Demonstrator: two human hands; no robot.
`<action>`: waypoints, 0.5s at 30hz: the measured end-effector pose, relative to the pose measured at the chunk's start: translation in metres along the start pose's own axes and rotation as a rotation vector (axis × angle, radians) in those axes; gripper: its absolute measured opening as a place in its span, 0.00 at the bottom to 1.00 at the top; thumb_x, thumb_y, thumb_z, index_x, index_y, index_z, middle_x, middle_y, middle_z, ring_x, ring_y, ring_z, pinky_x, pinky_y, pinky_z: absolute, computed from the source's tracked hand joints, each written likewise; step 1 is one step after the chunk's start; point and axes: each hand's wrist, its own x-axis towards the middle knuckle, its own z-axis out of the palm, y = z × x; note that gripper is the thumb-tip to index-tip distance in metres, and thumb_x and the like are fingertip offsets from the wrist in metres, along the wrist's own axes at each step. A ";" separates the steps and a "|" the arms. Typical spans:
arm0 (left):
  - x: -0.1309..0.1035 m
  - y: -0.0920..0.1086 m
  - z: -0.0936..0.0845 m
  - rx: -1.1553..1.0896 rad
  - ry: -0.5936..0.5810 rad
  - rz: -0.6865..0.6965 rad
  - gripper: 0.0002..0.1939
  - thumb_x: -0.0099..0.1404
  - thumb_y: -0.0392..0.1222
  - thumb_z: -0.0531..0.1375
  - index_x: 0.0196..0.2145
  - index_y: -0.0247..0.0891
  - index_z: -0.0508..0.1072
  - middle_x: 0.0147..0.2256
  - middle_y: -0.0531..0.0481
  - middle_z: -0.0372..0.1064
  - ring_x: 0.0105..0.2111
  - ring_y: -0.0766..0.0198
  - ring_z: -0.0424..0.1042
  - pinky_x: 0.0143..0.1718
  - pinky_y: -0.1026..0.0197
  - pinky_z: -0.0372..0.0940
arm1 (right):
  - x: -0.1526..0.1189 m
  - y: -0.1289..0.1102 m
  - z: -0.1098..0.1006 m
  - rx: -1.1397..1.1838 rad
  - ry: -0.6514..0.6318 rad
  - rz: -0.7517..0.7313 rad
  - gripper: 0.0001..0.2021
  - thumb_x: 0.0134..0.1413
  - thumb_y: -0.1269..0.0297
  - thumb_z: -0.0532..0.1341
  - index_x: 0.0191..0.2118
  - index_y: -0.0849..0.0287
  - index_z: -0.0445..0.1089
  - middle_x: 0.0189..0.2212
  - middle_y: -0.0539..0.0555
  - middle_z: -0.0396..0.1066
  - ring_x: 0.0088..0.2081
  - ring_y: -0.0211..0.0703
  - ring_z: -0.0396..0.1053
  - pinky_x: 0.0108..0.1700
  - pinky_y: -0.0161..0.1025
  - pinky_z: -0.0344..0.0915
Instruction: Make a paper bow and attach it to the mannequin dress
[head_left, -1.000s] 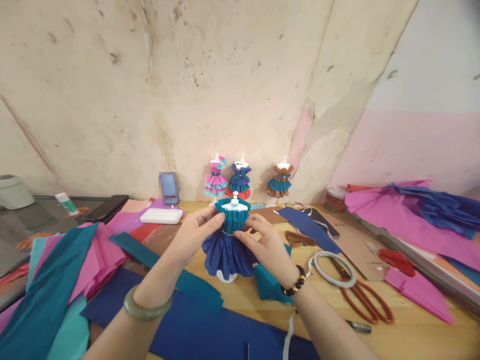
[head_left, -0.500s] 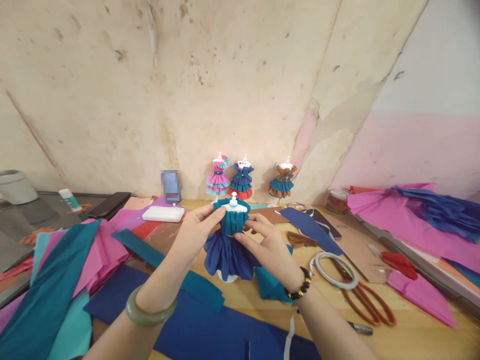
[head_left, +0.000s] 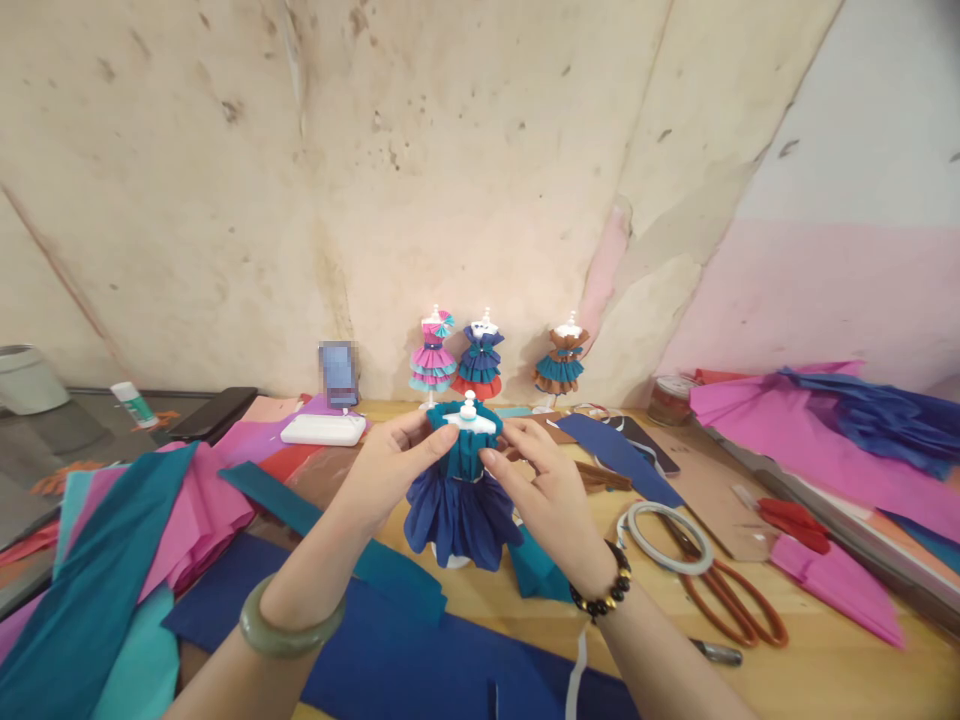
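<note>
A small white mannequin (head_left: 471, 424) stands upright on the wooden table, wearing a teal pleated bodice (head_left: 462, 460) above a blue gathered skirt (head_left: 459, 515). My left hand (head_left: 394, 465), with a green bangle at the wrist, pinches the left side of the teal bodice between thumb and fingers. On the opposite side my right hand (head_left: 541, 478) grips the bodice's right edge, its thumb on the front. The fingertips behind the bodice are hidden.
Three dressed mini mannequins (head_left: 480, 358) stand by the wall. Scissors (head_left: 742, 600) and a tape roll (head_left: 670, 537) lie to the right. Blue paper (head_left: 420, 660) covers the front, and coloured papers (head_left: 97, 570) pile up at left. A phone (head_left: 339, 373) stands behind a white box (head_left: 323, 430).
My right hand has moved up from the bodice's lower edge to its upper right side. The mannequin's top tilts slightly toward me. The whole view has shifted a little.
</note>
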 end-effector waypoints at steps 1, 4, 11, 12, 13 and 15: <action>0.000 0.001 0.000 0.006 0.003 -0.010 0.19 0.54 0.49 0.67 0.41 0.36 0.78 0.35 0.47 0.78 0.37 0.59 0.75 0.39 0.62 0.68 | 0.000 0.000 0.000 -0.001 0.000 -0.001 0.08 0.58 0.63 0.59 0.41 0.55 0.73 0.37 0.53 0.68 0.38 0.42 0.67 0.43 0.39 0.66; 0.000 0.001 0.000 0.007 0.017 -0.025 0.19 0.53 0.48 0.68 0.41 0.36 0.78 0.34 0.47 0.78 0.36 0.60 0.75 0.38 0.63 0.68 | 0.000 0.001 0.000 0.012 -0.003 0.013 0.08 0.58 0.63 0.59 0.42 0.56 0.73 0.37 0.54 0.68 0.39 0.43 0.68 0.44 0.39 0.67; 0.003 -0.002 -0.005 -0.048 0.012 -0.076 0.19 0.55 0.51 0.66 0.42 0.40 0.78 0.37 0.47 0.78 0.37 0.59 0.75 0.40 0.62 0.67 | -0.001 0.004 0.004 0.251 -0.053 0.188 0.17 0.56 0.57 0.61 0.51 0.54 0.69 0.45 0.57 0.69 0.44 0.47 0.70 0.45 0.44 0.70; 0.003 -0.003 -0.006 -0.058 0.006 -0.082 0.19 0.56 0.52 0.65 0.42 0.40 0.78 0.37 0.46 0.78 0.37 0.60 0.75 0.40 0.62 0.67 | -0.001 0.004 0.005 0.252 -0.054 0.186 0.17 0.55 0.57 0.61 0.50 0.54 0.69 0.46 0.57 0.69 0.45 0.47 0.70 0.47 0.44 0.69; 0.004 -0.004 -0.006 -0.069 0.000 -0.086 0.18 0.56 0.52 0.65 0.42 0.39 0.79 0.37 0.46 0.78 0.37 0.60 0.75 0.40 0.61 0.67 | -0.001 0.003 0.005 0.244 -0.054 0.179 0.16 0.56 0.58 0.61 0.50 0.54 0.70 0.46 0.57 0.70 0.45 0.47 0.70 0.48 0.44 0.69; 0.004 -0.005 -0.006 -0.089 -0.006 -0.088 0.17 0.56 0.51 0.65 0.41 0.39 0.79 0.37 0.46 0.78 0.36 0.61 0.75 0.40 0.62 0.67 | -0.002 0.003 0.006 0.229 -0.050 0.169 0.15 0.57 0.58 0.60 0.48 0.55 0.70 0.46 0.57 0.70 0.46 0.47 0.70 0.48 0.45 0.69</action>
